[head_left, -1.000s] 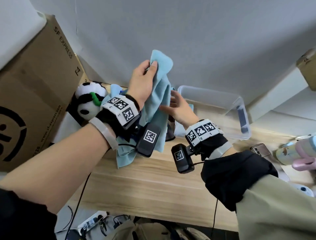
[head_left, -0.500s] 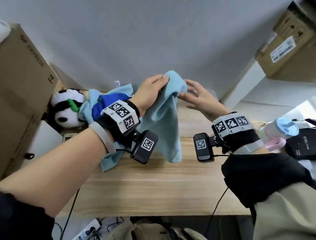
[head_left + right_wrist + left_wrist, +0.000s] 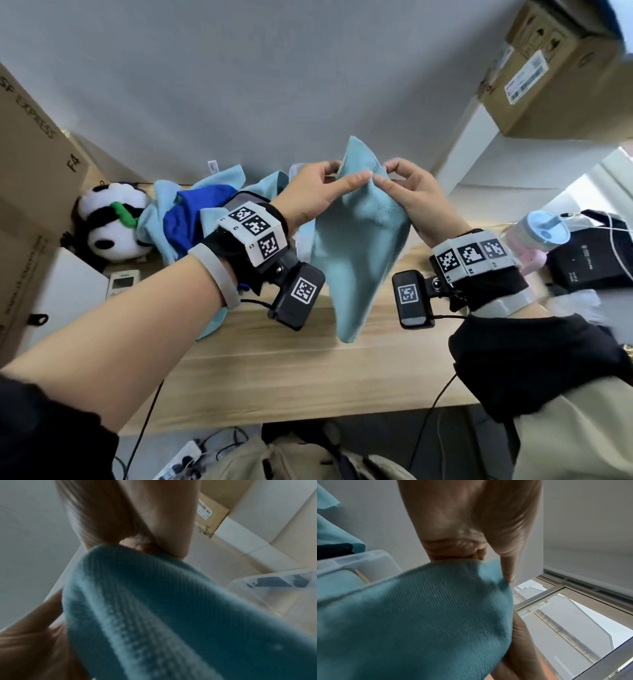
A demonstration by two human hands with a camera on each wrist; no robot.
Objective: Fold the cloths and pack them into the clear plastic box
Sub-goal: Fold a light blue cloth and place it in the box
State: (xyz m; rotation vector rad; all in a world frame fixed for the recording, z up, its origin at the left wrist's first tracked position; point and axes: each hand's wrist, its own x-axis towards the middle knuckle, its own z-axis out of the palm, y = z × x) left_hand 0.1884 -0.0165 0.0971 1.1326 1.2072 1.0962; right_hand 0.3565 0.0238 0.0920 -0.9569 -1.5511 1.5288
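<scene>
A light blue cloth point(image 3: 356, 246) hangs in the air above the wooden table point(image 3: 274, 370), its lower corner just over the tabletop. My left hand point(image 3: 325, 192) pinches its top edge from the left, and my right hand point(image 3: 407, 195) pinches the same edge from the right, the two hands close together. Both wrist views are filled by the ribbed cloth point(image 3: 419, 622) point(image 3: 171, 615) under the gripping fingers. The clear plastic box point(image 3: 278, 588) shows at the right of the right wrist view and its corner point(image 3: 359, 562) in the left wrist view; the cloth hides it from the head view.
A heap of light blue and dark blue cloths point(image 3: 191, 212) lies at the back left beside a panda plush point(image 3: 109, 222). Cardboard boxes point(image 3: 30, 192) stand at left and on a shelf at upper right point(image 3: 561, 68). A pastel cup point(image 3: 541, 236) and black bag point(image 3: 589, 253) sit at right.
My left hand carried the cloth rightward and up away from the heap. My right hand left the box area, rose to the cloth's top edge and took hold of it.
</scene>
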